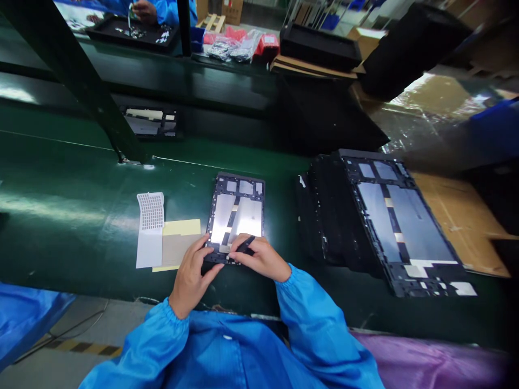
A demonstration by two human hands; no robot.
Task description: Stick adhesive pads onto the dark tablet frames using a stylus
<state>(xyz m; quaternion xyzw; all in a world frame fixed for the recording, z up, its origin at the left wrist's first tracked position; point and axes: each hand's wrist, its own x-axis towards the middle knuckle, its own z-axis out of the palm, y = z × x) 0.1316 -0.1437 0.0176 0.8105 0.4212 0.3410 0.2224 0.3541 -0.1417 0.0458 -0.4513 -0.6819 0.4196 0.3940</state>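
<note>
A black tablet frame [238, 210] with a shiny metal back lies flat on the green table [73, 216] in front of me. My left hand [193, 273] rests on its near left corner, fingers curled against the edge. At the frame's near edge my right hand [259, 258] is closed round a thin black tool [245, 246] whose tip points at the frame. Both arms wear blue sleeves.
A sheet of small grey stickers [151, 210] and yellow backing paper [181, 228] lie left of the frame. A stack of similar black frames [385, 221] sits to the right on cardboard [458, 216]. A dark post [81, 81] rises at the left. Another person's hands work over a black tray [133, 32] at the far side.
</note>
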